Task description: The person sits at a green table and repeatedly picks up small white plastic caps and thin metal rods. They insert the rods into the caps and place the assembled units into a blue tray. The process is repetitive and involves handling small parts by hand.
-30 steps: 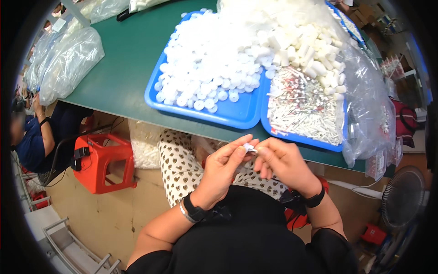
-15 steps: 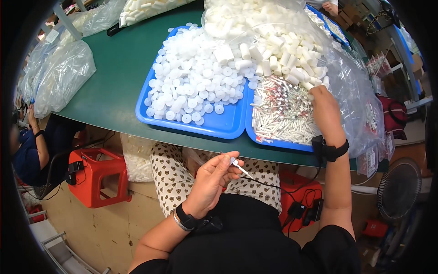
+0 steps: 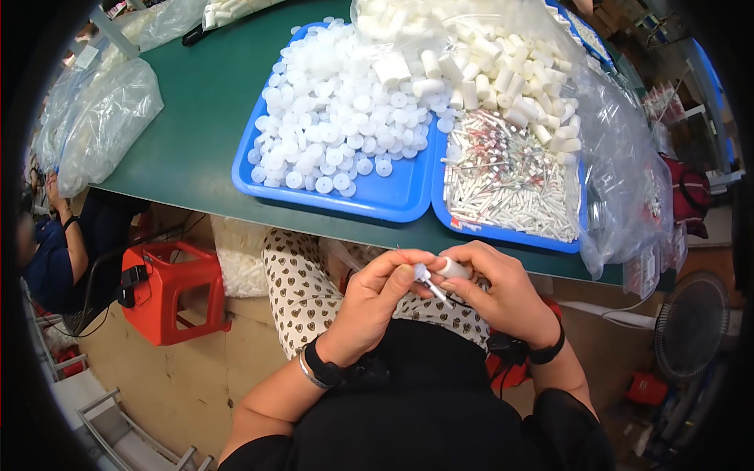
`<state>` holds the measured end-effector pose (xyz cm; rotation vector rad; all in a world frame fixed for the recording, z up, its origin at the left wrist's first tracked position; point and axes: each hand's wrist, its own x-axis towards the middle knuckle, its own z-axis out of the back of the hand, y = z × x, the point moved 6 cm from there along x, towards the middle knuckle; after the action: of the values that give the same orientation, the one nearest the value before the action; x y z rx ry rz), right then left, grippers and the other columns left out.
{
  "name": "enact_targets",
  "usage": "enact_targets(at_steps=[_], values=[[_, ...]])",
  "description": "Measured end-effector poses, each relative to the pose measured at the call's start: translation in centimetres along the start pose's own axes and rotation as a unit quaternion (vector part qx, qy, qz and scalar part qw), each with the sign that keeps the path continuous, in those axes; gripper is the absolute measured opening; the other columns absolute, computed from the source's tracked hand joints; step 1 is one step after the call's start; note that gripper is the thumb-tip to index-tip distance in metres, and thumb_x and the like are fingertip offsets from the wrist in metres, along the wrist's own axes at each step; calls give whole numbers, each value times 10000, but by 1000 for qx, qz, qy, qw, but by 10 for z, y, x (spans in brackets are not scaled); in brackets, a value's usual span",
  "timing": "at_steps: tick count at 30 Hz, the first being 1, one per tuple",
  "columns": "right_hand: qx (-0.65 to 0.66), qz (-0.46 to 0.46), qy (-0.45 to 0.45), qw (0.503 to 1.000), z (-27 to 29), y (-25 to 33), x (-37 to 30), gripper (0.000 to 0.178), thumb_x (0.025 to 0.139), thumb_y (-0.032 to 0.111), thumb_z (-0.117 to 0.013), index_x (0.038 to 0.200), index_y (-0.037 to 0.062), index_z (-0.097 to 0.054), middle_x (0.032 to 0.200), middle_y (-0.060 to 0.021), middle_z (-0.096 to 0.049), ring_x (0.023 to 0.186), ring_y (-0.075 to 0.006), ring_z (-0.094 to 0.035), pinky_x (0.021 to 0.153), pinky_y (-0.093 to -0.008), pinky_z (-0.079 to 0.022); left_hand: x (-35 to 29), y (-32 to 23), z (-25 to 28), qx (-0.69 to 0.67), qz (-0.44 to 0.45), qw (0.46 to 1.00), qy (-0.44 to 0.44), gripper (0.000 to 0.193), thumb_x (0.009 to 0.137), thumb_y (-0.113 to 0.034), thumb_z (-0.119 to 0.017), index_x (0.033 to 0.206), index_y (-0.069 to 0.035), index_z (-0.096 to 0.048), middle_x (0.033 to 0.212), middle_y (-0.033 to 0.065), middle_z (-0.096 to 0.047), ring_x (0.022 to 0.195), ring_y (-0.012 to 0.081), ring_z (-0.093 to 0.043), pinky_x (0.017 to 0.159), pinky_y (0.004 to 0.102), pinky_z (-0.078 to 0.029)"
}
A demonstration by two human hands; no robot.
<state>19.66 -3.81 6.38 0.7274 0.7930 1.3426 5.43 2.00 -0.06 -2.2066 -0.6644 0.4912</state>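
Observation:
Above my lap, my left hand [image 3: 363, 308] pinches a thin white stick [image 3: 437, 292] with a translucent disc [image 3: 421, 272] around it. The stick's free end points down to the right. My right hand [image 3: 509, 292] is closed on a white foam cylinder [image 3: 453, 268], held just beside the disc. Whether cylinder and disc touch, I cannot tell. Beyond my hands, a blue tray [image 3: 402, 182] on the left holds many translucent discs [image 3: 318, 133]. Another blue tray [image 3: 514, 239] on the right holds thin white sticks [image 3: 510, 206], some with reddish and metallic parts.
White foam cylinders [image 3: 510, 71] spill from a clear bag behind and over the trays on the green table [image 3: 196, 125]. Clear plastic [image 3: 616, 173] hangs at the right edge. A red stool [image 3: 169, 294], another person's arm [image 3: 76, 245] and a fan [image 3: 691, 326] are around me.
My right hand has come from the cylinder pile back to my left hand, bringing a white foam cylinder. My left hand keeps the stick and disc and has shifted slightly right.

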Motion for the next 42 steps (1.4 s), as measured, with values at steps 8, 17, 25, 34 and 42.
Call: enact_targets(at_steps=[8, 17, 25, 34, 42], values=[[412, -252, 83, 872, -36, -41, -8, 269, 943, 127, -658, 1152, -34, -609, 870, -48, -669, 713, -84, -625, 662, -231, -523, -6, 2, 13, 80, -3, 997, -13, 332, 1043, -262, -485, 1209, 13, -568, 1124, 124, -648, 973, 172, -654, 859, 302, -540], [283, -156, 20, 946, -40, -47, -8, 176, 886, 65, -710, 956, 1, -561, 852, -36, -624, 768, -103, -631, 638, -245, -518, -5, 20, 19, -48, 103, 993, -41, 317, 1036, -280, -506, 1187, -13, -586, 1118, 96, -653, 963, 124, -626, 858, 267, -518], [-33, 24, -91, 995, -39, -18, -6, 227, 812, 69, -764, 867, 16, -551, 789, -92, -601, 642, -214, -606, 567, -324, -476, -6, 27, 12, 43, 33, 993, -101, 253, 1018, -220, -550, 1171, -30, -618, 1024, 9, -571, 877, 72, -571, 803, 226, -485], [389, -193, 45, 900, -44, -45, -12, 123, 988, 68, -534, 1077, 26, -460, 937, -112, -631, 765, -145, -668, 671, -261, -561, -5, 27, 19, 99, 67, 989, -91, 293, 1037, -185, -504, 1234, 6, -610, 957, 26, -605, 831, 81, -600, 766, 230, -511], [270, -153, 50, 949, -16, -29, -19, 169, 969, 101, -590, 1087, 23, -498, 945, -95, -662, 792, -144, -689, 677, -266, -549, -6, 27, 5, 33, 121, 992, -32, 363, 942, -17, -606, 1298, 8, -540, 1090, 109, -668, 960, 154, -655, 814, 269, -547]])
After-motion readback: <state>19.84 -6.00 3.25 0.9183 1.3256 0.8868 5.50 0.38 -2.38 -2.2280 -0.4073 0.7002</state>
